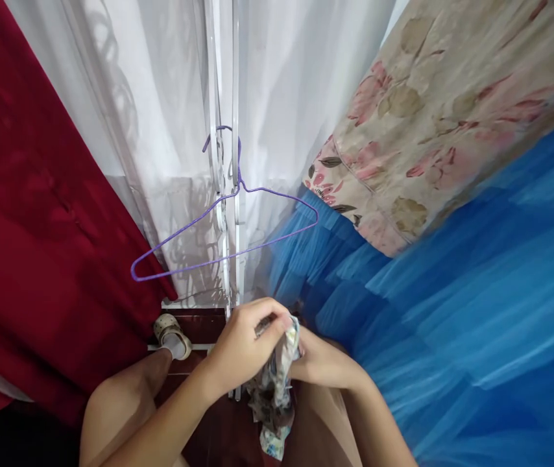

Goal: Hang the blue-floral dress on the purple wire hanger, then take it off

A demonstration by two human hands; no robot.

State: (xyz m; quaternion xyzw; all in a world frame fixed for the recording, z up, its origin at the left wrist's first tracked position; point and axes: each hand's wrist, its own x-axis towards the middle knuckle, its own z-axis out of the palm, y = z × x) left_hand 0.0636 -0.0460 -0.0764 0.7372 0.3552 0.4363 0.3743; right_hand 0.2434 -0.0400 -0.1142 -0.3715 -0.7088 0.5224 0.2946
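Note:
A bunched, thin patterned cloth (279, 379) in pale, grey, yellow and blue tones hangs down between my knees. My left hand (245, 340) is closed on its upper edge, thumb and fingers pinching it. On the other side, my right hand (313, 357) grips the same cloth, though its fingers are mostly hidden behind the fabric. Above both hands, a purple hanger (194, 264) with no garment on it hangs by its hook from a white metal rack (237, 84).
Red fabric (58, 214) hangs at the left, white curtains (160, 84) behind the rack. A floral garment (403, 130) and blue tulle (433, 311) fill the right. My foot wears a light clog (166, 327) beside the rack's base on the dark red floor (194, 421).

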